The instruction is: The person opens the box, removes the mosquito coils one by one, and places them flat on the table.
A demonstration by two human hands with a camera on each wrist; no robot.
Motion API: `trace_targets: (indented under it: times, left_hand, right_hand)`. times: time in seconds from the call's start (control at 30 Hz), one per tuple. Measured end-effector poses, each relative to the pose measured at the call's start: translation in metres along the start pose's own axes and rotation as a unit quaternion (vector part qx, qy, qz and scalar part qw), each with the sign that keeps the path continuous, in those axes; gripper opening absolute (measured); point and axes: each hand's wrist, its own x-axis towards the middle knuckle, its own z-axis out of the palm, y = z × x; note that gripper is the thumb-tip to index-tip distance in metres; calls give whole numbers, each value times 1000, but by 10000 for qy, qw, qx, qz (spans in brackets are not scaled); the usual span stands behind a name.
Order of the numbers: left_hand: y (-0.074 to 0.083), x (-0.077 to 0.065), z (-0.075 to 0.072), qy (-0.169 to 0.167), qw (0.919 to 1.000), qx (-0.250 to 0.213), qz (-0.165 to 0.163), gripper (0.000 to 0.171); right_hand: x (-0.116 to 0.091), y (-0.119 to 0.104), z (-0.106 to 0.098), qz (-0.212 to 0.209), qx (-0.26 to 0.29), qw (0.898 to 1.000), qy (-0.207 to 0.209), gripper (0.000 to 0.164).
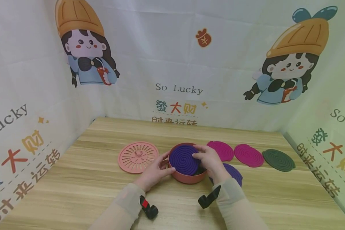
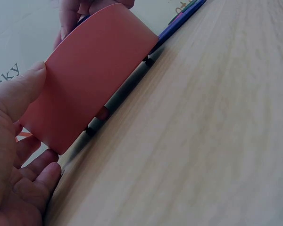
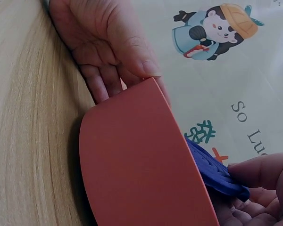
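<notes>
A round orange-red mosquito coil box (image 1: 188,179) stands on the table, its slim feet showing in the left wrist view. My left hand (image 1: 154,171) grips the left side of the box, thumb at the rim and fingers low on the wall. A dark blue mosquito coil (image 1: 184,159) lies tilted in the mouth of the box. In the right wrist view, my right hand (image 3: 266,188) pinches the coil's raised edge between thumb and fingers. Something dark shows beneath the coil inside the box.
Left of the box lies a pink slotted lid (image 1: 126,158) with a small knob. To the right lie two magenta coils (image 1: 222,150) (image 1: 248,155), a dark green coil (image 1: 279,160) and another blue coil (image 1: 233,173), partly behind my right hand. Printed cloth (image 1: 172,70) walls the table.
</notes>
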Motion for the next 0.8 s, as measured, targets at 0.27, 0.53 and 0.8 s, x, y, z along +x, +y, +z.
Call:
trace_targets:
  times: [0.27, 0.53, 0.8]
  left_hand:
    - [2, -1, 0, 15, 10000, 72, 10, 77]
    - [3, -2, 0, -14, 10000, 57, -22, 78]
    - [2, -2, 0, -4, 10000, 62, -14, 78]
  right_hand:
    - [-1, 1, 1, -90, -4, 9999, 76, 41]
    - [-1, 2, 1, -139, 73, 9999, -40, 43]
    - [-1, 3, 1, -170, 167, 9996, -115, 48]
